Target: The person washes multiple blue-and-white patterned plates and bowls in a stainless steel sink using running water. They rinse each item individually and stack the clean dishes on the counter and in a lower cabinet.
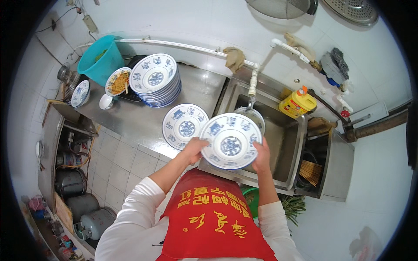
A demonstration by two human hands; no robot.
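Note:
Between my left hand (pixel 195 149) and my right hand (pixel 262 155) is a white bowl with blue patterns (pixel 231 141), each hand gripping one side of its rim. It is held over the near left edge of the metal sink (pixel 277 143). Behind it, under the faucet (pixel 250 98), another bowl (pixel 258 118) is partly hidden. A similar patterned bowl (pixel 186 126) lies on the steel counter just left of the held one. Further back stands a tall stack of such bowls (pixel 155 78).
On the counter's left are a bowl of food scraps (pixel 119 82), a small white bowl (pixel 106 101), a tilted patterned bowl (pixel 80 94) and a turquoise bucket (pixel 103 62). A yellow detergent jug (pixel 297 103) stands at the sink's back right. Chopsticks (pixel 310 172) lie right of the sink.

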